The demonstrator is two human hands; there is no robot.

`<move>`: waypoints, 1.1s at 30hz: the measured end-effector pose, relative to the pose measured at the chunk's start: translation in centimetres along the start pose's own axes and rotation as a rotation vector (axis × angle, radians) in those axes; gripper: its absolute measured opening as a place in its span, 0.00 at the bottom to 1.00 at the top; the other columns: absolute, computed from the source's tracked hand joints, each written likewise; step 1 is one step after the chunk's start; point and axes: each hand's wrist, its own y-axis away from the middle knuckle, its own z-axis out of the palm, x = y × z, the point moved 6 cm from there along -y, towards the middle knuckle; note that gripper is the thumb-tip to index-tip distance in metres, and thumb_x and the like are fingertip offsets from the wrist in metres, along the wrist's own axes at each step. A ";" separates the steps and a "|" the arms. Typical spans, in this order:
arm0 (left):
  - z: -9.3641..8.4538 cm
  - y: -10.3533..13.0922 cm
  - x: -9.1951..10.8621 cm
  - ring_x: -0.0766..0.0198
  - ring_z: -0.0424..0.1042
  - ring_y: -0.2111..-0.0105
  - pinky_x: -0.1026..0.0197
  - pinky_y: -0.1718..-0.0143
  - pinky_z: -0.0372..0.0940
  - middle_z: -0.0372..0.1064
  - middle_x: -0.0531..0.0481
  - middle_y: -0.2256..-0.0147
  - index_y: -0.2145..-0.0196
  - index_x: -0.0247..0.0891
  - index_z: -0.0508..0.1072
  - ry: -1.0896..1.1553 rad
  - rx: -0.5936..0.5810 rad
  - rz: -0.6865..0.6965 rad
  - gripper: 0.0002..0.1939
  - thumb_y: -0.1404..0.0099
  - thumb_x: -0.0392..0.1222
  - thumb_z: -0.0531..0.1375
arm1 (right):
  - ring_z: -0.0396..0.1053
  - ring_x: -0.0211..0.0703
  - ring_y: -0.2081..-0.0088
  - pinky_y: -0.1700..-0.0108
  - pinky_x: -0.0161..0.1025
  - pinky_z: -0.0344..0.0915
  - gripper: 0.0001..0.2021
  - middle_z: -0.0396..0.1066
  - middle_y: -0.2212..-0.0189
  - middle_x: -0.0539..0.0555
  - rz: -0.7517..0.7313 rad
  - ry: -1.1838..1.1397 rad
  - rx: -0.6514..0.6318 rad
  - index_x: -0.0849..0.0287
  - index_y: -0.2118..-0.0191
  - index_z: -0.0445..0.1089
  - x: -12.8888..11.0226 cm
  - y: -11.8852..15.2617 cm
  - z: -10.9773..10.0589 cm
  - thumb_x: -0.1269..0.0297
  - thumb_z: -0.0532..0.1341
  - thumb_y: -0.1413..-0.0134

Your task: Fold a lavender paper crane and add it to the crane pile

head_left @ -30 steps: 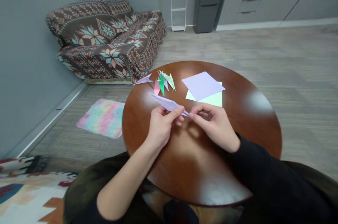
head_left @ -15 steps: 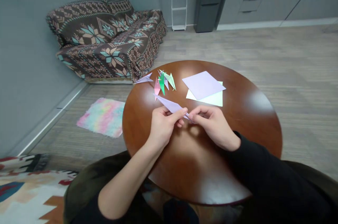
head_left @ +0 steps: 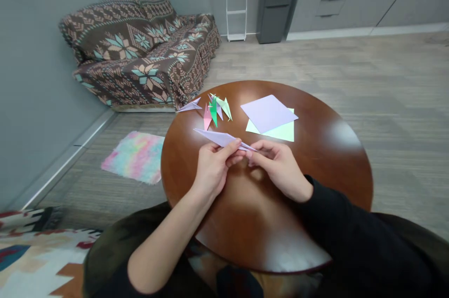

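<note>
A long, narrow folded piece of lavender paper [head_left: 219,137] is held above the round brown table [head_left: 252,223]. My left hand [head_left: 214,164] pinches its middle between thumb and fingers. At the paper's right, pointed end, my right hand [head_left: 280,167] has its thumb and fingertips closed on the tip. Beyond my hands lie several folded paper figures, among them a pink one [head_left: 207,117], a green one [head_left: 213,112] and a lavender one [head_left: 190,105].
Flat lavender paper [head_left: 269,113] overlaps light green paper [head_left: 286,132] on the table's far side. Left of the table are a fluffy multicolored mat [head_left: 135,156] and a sofa with a patterned cover [head_left: 140,54]. Grey cabinets [head_left: 336,5] stand at the back.
The folded lavender paper has tilted to lie closer to level, its left tip lower and further left. My left hand has shifted slightly left with it, and my right fingers have changed position at the right end.
</note>
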 end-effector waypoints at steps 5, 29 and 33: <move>0.6 0.9 -1.6 0.70 0.76 0.71 0.71 0.73 0.71 0.78 0.50 0.69 0.66 0.33 0.80 0.156 0.006 -0.192 0.08 0.45 0.36 0.71 | 0.68 0.36 0.76 0.69 0.36 0.66 0.09 0.72 0.78 0.48 -0.188 0.017 0.205 0.60 0.69 0.74 -1.1 0.3 -1.1 0.60 0.70 0.48; 2.0 1.8 -2.2 0.71 0.69 0.77 0.68 0.72 0.63 0.73 0.51 0.75 0.72 0.33 0.77 0.034 -0.358 -0.359 0.14 0.50 0.42 0.76 | 0.65 0.34 0.80 0.80 0.31 0.62 0.11 0.69 0.79 0.46 -0.022 0.050 -0.296 0.58 0.66 0.70 -1.5 -0.6 -1.2 0.58 0.69 0.45; 1.8 1.7 -2.5 0.71 0.69 0.77 0.68 0.72 0.63 0.73 0.51 0.76 0.74 0.33 0.75 0.080 -0.358 -0.390 0.13 0.51 0.39 0.76 | 0.63 0.33 0.82 0.81 0.31 0.61 0.08 0.68 0.81 0.45 -0.031 0.108 -0.245 0.58 0.68 0.68 -1.5 -0.4 -1.0 0.62 0.67 0.45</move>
